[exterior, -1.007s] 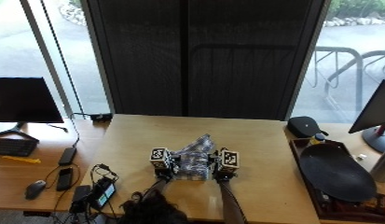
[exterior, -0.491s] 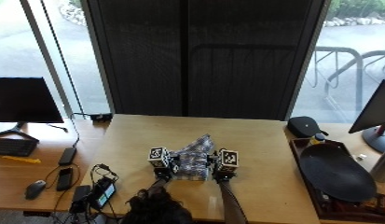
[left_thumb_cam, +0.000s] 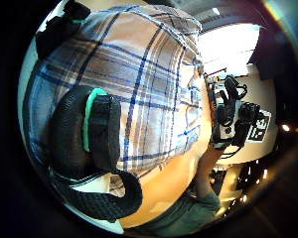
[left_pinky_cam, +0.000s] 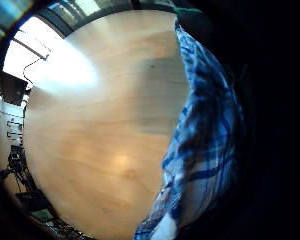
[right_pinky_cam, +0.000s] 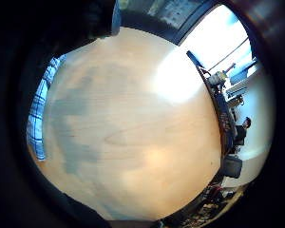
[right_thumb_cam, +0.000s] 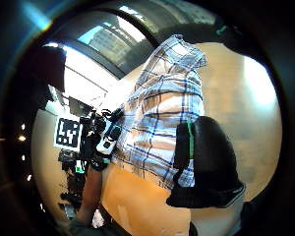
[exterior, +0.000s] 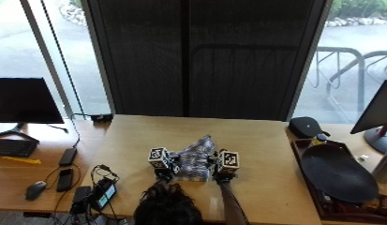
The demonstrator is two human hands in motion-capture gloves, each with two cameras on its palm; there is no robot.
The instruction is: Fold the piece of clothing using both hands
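Note:
A blue and white plaid garment lies bunched on the wooden table, just in front of the person. My left hand holds its near left edge and my right hand its near right edge. In the left thumb side palm view the gloved thumb curls over the plaid cloth. In the right thumb side palm view the thumb likewise pinches the cloth. The little finger side views show the garment's edge beside bare tabletop.
A black oval dish on a tray, a black case and a monitor stand at the right. Cables and small devices lie at the table's near left corner. A second desk at the left holds a monitor.
Both hands and the garment stay almost where they were. The person's head has shifted a little to the right.

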